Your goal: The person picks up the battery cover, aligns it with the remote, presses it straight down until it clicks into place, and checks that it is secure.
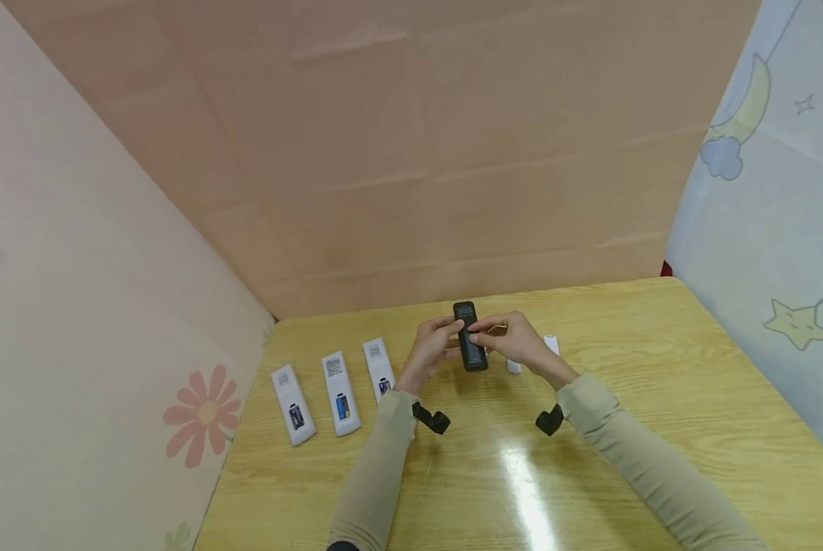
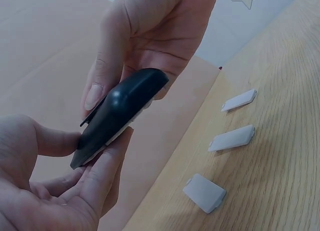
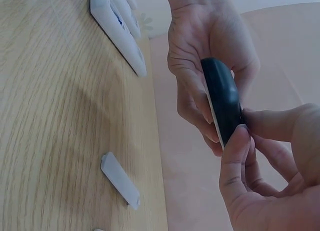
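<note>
A black remote control is held up over the table with its back facing up. My left hand grips its left side, thumb on the back and fingers underneath. From the right, my right hand pinches the thin black battery cover between thumb and fingertips. In the left wrist view the cover's edge stands slightly away from the remote's back. The battery compartment is hidden by the cover and fingers.
Three white remotes lie back up at the left, batteries showing in their uncovered compartments. Three loose white battery covers lie on the wooden table beyond the right hand. A patterned wall borders the left side.
</note>
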A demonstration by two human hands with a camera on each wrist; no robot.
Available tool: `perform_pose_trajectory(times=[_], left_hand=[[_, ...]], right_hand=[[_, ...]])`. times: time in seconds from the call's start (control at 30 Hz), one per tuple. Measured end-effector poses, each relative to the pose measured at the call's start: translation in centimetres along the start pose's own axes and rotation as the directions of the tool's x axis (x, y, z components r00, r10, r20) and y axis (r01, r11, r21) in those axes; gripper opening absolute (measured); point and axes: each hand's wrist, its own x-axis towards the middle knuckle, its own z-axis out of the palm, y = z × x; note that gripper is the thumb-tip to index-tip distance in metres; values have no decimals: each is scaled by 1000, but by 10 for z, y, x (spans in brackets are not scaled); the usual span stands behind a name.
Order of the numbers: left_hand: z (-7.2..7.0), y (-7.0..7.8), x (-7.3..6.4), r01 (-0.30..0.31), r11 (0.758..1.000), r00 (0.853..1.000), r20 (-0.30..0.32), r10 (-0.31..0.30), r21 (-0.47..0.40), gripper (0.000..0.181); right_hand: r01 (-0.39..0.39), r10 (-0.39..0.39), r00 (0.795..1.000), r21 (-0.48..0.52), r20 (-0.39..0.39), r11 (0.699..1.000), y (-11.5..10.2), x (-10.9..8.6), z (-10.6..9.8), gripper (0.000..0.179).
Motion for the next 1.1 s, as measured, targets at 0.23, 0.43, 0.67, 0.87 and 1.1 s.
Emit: perform_pose_trajectory(times=[0.23,0.43,0.67,0.87,1.1], left_hand=[[0,-2,0,0,1000,1000,-11,0,2,62],[1,-3,1,8,1000,1000,-13,-8,-6,61],[2,-3,1,4,1000,1000,-30,-4,-10,55],[2,0,0,5,1000,999,-47,-6,-14,58],[2,4,-1,12,1000,999,-53,-12,-9,59]], right_hand=[[17,-18,999,-33,-30,999,2,0,3,28],[30,-32,998,-26,-48,999,6,-1,5,26],[10,-9,997,18,-77,1000,9,-1,6,29],[-23,30,995,82,-94,996,10,2,7,37],[-87,99,991,130,-91,988,9,4,8,46]])
